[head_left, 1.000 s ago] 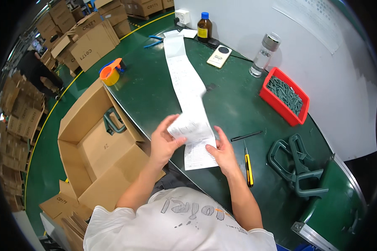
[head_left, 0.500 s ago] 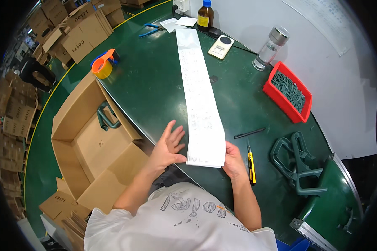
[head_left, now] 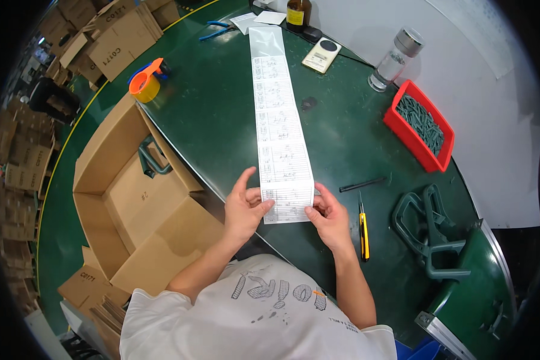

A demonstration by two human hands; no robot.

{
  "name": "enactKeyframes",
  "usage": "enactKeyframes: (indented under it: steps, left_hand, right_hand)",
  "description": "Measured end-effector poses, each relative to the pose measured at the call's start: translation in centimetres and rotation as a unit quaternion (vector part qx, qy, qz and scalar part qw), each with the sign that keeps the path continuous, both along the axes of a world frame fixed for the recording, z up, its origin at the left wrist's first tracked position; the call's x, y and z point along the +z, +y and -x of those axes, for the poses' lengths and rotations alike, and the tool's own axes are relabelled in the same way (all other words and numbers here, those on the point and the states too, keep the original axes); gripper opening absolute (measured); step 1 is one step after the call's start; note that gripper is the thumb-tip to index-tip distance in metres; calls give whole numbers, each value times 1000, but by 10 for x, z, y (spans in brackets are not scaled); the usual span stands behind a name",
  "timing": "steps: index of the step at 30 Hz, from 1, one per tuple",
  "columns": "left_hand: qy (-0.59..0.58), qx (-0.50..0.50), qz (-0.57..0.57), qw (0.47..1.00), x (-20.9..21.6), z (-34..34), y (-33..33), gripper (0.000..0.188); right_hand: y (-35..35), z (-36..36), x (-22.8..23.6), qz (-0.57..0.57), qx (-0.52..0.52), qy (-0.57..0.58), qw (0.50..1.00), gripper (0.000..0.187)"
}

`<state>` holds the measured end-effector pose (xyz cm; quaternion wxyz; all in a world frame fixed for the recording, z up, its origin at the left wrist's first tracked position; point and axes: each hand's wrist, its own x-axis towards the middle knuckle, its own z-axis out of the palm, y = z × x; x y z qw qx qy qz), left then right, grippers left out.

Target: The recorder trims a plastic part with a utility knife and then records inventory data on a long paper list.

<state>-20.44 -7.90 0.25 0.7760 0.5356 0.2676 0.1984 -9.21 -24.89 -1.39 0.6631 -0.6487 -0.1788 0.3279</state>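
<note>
A long white strip of printed labels (head_left: 282, 129) stretches away from me over the green table (head_left: 210, 114), with handwriting in its boxes and a blank shiny end at the back. My left hand (head_left: 244, 211) pinches its near left edge, the thumb on top and the index finger pointing up. At the near right edge, my right hand (head_left: 331, 221) grips the strip between thumb and fingers. To the right of that hand lie a yellow utility knife (head_left: 364, 234) with its blade out and a black pen (head_left: 362, 184).
Green plastic frame parts (head_left: 429, 231) lie at the right, below a red bin (head_left: 447, 141) of small green pieces. A glass bottle (head_left: 391, 69) stands near the wall. At left, an open cardboard box (head_left: 123, 246) holds a green part (head_left: 153, 159). An orange tape dispenser (head_left: 145, 84) sits at the table's edge.
The strip's near end has been turned over, so its dense printed side now shows. My left hand has closed on its left edge; my right thumb now lies on top.
</note>
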Motion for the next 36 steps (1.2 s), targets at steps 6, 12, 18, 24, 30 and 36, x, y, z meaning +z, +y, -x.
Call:
enactKeyframes:
  steps: [6,12,18,24,30,36]
  left_hand:
    - [100,-36,-97,990,-3,4,7,57]
    - [183,-41,-517,835,-6,10,6,41]
    - [62,-85,-629,770,-21,13,5,40]
    - [23,-77,-601,795,-31,29,-2,26]
    - [-25,-38,-612,790,-44,31,3,25]
    - [-10,-42,-622,781,-46,28,1,28]
  right_hand:
    - [-11,-2,32,167,-148,-264,938,33]
    - [-71,-16,35,391,-159,-426,800,32]
    - [-96,0,35,473,-51,-429,768,30]
    - [-75,1,57,321,-6,-327,889,25]
    - [27,-36,56,244,176,-597,744,15]
    - [78,-57,41,203,271,-643,687,16]
